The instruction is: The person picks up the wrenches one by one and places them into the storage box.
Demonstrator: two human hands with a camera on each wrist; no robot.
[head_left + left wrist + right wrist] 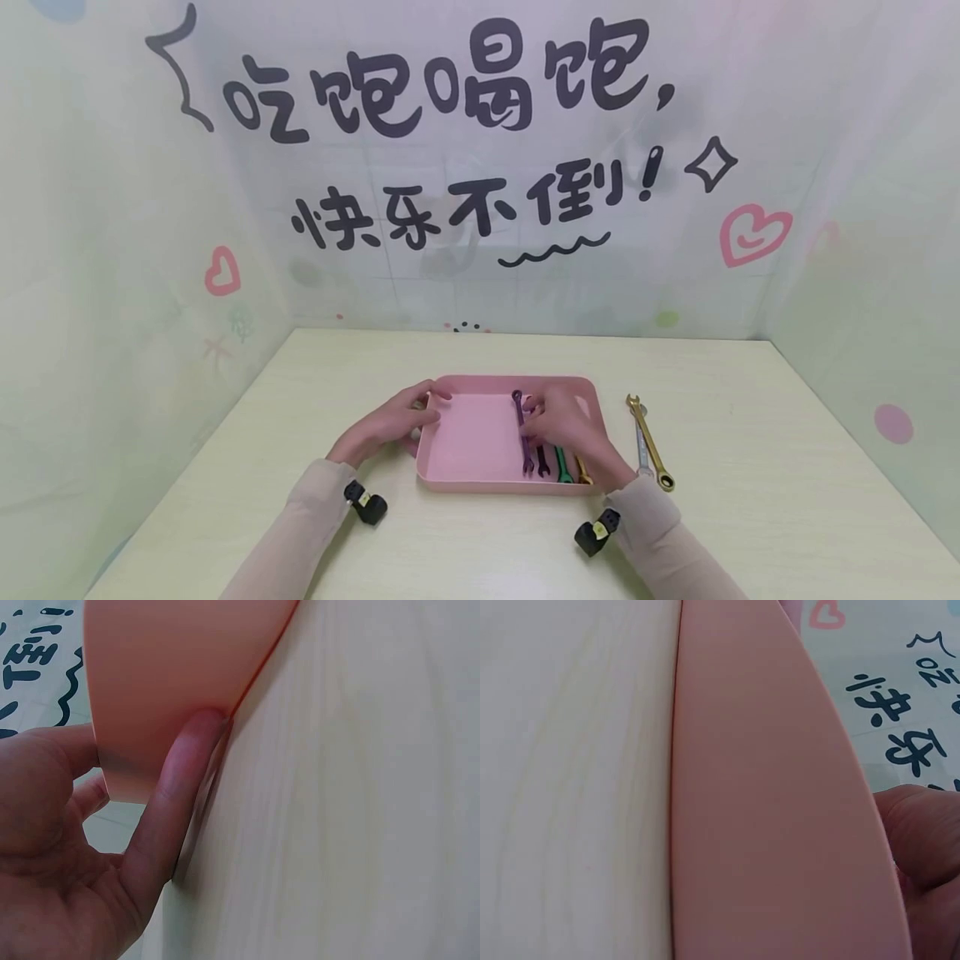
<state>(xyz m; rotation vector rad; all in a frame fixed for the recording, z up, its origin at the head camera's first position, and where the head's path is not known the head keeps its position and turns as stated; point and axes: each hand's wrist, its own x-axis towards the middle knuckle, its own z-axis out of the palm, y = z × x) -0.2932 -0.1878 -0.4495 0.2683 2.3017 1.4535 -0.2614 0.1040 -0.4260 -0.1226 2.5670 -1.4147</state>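
Observation:
My left hand (393,418) grips the left wall of a shallow pink tray (506,487). In the left wrist view, one digit presses the outside of the tray wall (157,682) while other fingers reach over the rim. My right hand (566,425) is over the tray's right half, its curled fingers at a purple wrench (525,446) and seeming to pinch it. To the right of that, a dark wrench (542,463), a green wrench (563,467) and a gold wrench (583,472) lie in the tray, partly hidden by the hand.
Right of the tray, a second gold wrench (651,442) lies across a silver wrench (642,454) on the pale wooden table (330,375). A printed curtain (420,287) with dark lettering hangs behind and along both sides.

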